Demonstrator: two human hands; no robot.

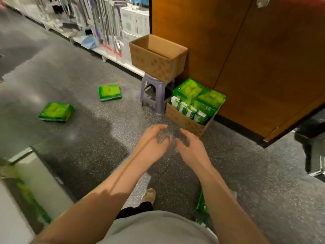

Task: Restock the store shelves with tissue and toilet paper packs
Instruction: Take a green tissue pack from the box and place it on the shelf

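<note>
Two green tissue packs lie loose on the speckled grey floor, one at about nine o'clock from the hands and another at about ten o'clock, well apart from each other. A store shelf of hanging goods runs along the far side at eleven o'clock, and a brown wooden cabinet fills the one-to-two o'clock side. Against the cabinet stands a grey plastic stool bearing an open cardboard box. Just beside the stool, on the floor, a second cardboard box holds more green and white tissue packs, some standing on edge, two lying across the top.

Both bare arms reach forward at centre. The left hand and right hand are near each other, palms turned inward, fingers loosely curled. Something clear and blurred sits between them; whether the fingers pinch it I cannot tell. Another green pack shows at five o'clock, partly hidden by the right forearm.
</note>
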